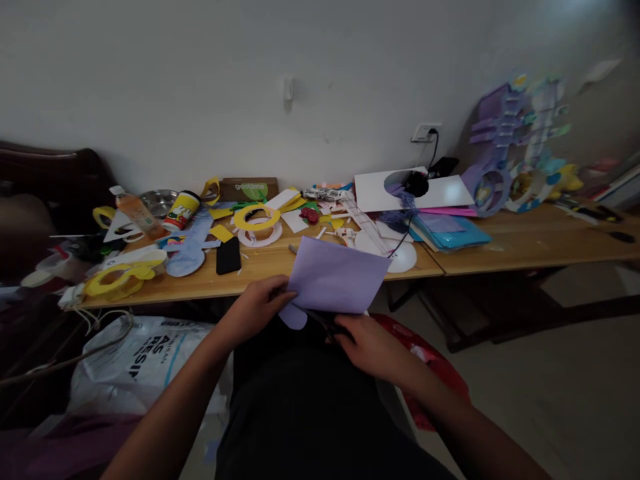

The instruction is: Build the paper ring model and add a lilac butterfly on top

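Observation:
A lilac sheet of paper (336,277) is held over my lap in front of the wooden table (525,250). My left hand (260,303) pinches its left edge, fingers closed on the sheet. My right hand (367,343) sits just below the sheet and grips dark scissors (325,323), whose blades reach under the paper's lower edge. A rounded lilac flap (293,316) hangs down at the sheet's bottom left corner.
The table holds paper scraps, yellow rings (257,217), a black phone (229,255), a yellow cup (182,209), a bottle (140,212), blue sheets (450,231) and a white board (380,193). Paper decorations (515,147) lean on the wall. A white plastic bag (145,360) lies left of my lap.

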Demonstrator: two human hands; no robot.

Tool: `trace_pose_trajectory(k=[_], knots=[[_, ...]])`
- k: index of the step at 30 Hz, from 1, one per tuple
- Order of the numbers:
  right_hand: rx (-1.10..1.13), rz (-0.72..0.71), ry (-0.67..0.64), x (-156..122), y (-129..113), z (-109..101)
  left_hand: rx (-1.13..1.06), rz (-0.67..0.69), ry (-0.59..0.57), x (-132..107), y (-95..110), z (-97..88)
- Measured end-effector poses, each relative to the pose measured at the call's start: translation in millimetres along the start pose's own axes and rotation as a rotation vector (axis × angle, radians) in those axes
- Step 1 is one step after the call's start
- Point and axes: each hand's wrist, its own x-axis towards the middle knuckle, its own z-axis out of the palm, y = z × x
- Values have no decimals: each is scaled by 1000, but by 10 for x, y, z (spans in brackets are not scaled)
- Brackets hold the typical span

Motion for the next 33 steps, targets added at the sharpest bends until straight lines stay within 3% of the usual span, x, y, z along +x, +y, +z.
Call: trace_pose_trajectory(k=[10, 12, 15, 18, 22, 25, 28, 33], knots=[[-89, 9, -66, -46, 100, -99, -216, -141, -30, 4, -87, 120], [-111, 4, -38, -80, 203, -131, -282, -220, 50, 16, -94, 128], [-125, 72, 7, -201, 355, -241, -351, -340, 263, 23, -143, 181], [-56, 178, 86, -377, 311, -303, -413, -369, 420, -1, -186, 337], [283, 157, 105, -446, -74, -63, -503, -384, 547, -80, -105, 629], [334, 145, 127, -304, -267, 218, -589, -386, 594, -144, 21, 779], [261, 141, 170, -167, -253, 377, -672, -370, 633, -183, 91, 844], [245, 131, 183, -150, -171, 400, -895, -339, 646, -188, 56, 889]])
